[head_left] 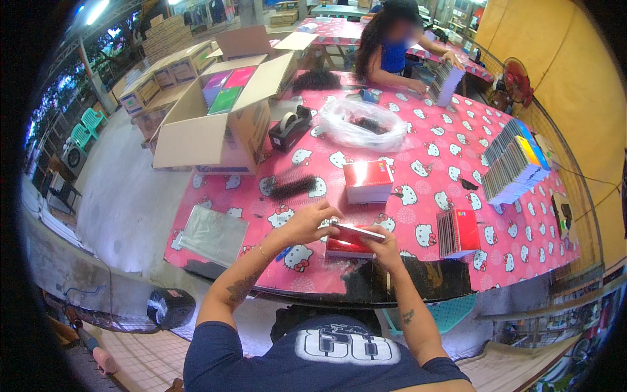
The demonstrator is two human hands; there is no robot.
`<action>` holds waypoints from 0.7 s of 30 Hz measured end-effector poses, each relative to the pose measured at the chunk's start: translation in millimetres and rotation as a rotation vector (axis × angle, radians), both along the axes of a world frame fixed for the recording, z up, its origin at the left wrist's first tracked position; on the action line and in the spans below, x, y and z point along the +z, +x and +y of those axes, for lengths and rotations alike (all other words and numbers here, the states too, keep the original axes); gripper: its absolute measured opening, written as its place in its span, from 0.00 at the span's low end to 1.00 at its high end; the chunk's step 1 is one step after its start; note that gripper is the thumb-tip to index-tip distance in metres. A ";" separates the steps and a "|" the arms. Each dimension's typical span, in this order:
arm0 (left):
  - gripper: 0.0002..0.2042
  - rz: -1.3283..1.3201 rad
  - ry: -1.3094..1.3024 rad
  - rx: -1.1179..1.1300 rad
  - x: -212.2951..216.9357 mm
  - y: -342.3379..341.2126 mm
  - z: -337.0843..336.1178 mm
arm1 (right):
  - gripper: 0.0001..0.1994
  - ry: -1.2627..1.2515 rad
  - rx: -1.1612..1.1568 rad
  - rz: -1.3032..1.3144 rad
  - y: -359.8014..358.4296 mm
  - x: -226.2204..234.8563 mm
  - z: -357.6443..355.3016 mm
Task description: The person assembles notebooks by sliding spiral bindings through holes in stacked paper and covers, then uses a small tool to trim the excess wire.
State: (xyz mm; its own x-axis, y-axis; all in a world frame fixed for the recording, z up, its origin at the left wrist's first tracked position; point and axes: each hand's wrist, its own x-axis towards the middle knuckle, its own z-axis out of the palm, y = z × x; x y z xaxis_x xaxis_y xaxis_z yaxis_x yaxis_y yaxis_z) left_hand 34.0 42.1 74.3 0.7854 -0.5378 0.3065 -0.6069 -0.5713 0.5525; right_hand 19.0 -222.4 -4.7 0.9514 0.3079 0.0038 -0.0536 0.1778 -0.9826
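My right hand [385, 247] grips a thin notebook [358, 231], tilted so its pale page edge shows, above a stack of red-covered notebooks [353, 248] at the table's near edge. At the notebook's left end are the curled fingers of my left hand [312, 223]; whatever they pinch there is too small to make out. Just beyond my left hand lies a pile of black spiral binding coils [292, 187]. Farther off stands another stack of red-covered notebooks [368, 182]. Right of my hands is a stack of spiral-bound red notebooks [459, 233].
An open carton [208, 140] with colourful notebooks stands far left, beside a black tape dispenser [290, 129]. A clear plastic bag [361, 124] lies mid-table, a plastic sheet [213, 234] at left. Notebook rows [516, 163] stand right. Across the table a person [394, 55] handles a notebook stack [447, 83].
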 end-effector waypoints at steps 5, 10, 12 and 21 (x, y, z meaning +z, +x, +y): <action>0.12 0.203 -0.076 -0.014 -5.9 4.2 5.0 | 0.12 -0.072 -0.015 -0.062 -1.3 3.0 -1.2; 0.13 0.677 -0.342 0.012 -22.3 13.6 15.7 | 0.11 -0.029 -0.001 -0.062 -2.9 4.0 1.9; 0.12 0.988 -0.407 -0.011 -11.5 19.5 19.2 | 0.11 -0.028 0.005 -0.073 -3.4 5.5 1.4; 0.13 0.105 -0.104 -0.005 -9.4 5.2 7.8 | 0.12 -0.053 -0.033 -0.059 -5.8 13.7 4.8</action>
